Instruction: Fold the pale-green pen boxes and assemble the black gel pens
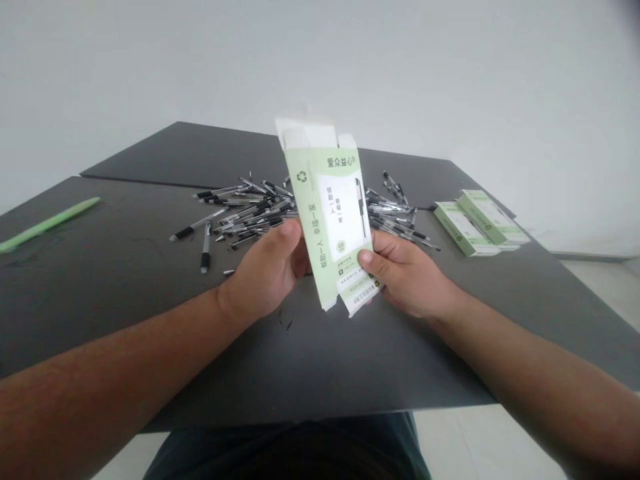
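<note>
A green and white cardboard pen box (pixel 343 213) is held up in front of me, tilted. Its flaps stand open at the top and at the bottom end. My right hand (pixel 407 273) grips its lower right side, thumb on the printed front and fingers behind. My left hand (pixel 267 270) is closed at the box's left edge, the thumb beside it and the fingertips partly hidden behind it. Behind the box, a loose pile of clear pens with black grips (pixel 257 210) spreads to both sides. Whether anything is inside the box cannot be seen.
Two similar green and white boxes (pixel 463 229) lie at the right on the dark grey table (pixel 320 373), one overlapping the other. A long light-green object (pixel 50 225) lies at the far left. A pale wall (pixel 320 60) stands behind the table.
</note>
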`<state>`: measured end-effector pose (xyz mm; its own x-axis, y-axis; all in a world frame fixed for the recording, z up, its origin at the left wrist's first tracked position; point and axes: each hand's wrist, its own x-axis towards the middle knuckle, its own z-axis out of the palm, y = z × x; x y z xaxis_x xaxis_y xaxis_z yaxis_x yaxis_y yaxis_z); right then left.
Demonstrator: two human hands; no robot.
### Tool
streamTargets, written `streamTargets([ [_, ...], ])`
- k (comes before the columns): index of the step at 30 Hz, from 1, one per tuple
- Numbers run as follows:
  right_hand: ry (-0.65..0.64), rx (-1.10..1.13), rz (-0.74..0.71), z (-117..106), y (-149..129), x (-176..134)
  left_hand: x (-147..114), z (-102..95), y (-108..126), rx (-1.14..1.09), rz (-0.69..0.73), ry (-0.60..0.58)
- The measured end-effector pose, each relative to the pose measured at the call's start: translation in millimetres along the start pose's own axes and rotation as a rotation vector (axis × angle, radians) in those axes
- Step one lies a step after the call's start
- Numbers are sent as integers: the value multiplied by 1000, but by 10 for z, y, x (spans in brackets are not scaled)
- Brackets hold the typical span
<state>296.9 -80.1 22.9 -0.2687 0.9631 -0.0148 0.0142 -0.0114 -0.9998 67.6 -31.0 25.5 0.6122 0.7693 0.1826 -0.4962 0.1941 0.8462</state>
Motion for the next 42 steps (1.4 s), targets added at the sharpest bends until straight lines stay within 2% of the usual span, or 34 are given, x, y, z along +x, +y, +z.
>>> streamTargets([
  [2, -76, 178, 47, 35, -5, -7, 9, 3, 13, -12, 9, -32],
  [5, -237, 376, 142, 102, -23, -24, 41, -79, -32, -2, 18, 6],
  [8, -364, 513, 201, 154, -21, -41, 57, -161, -76, -41, -14, -80],
  [11, -362, 540, 212, 164, -24, -59, 43, -149, -46, -13, 26, -166],
  [13, -349, 503, 228, 146, -39, -69, 36, -111, -1, 32, 25, -175],
  [15, -335, 460, 235, 111, -49, -71, 51, -83, 30, 51, 28, -107],
  [21, -241, 340, 68, -37, 28, -29, 203, -101, 1, 7, 111, 295],
  [25, -147, 191, 36, -62, 70, 4, 249, -109, -8, 57, 146, 384],
  [30, -81, -19, 85, 14, 32, 13, 211, -118, 1, 45, 95, 312],
  [38, -126, 149, 254, 99, 28, -38, 122, -92, 24, -120, -34, 26],
  [42, -202, 185, 326, 127, 34, -38, 90, -106, 17, -176, -13, -26],
])
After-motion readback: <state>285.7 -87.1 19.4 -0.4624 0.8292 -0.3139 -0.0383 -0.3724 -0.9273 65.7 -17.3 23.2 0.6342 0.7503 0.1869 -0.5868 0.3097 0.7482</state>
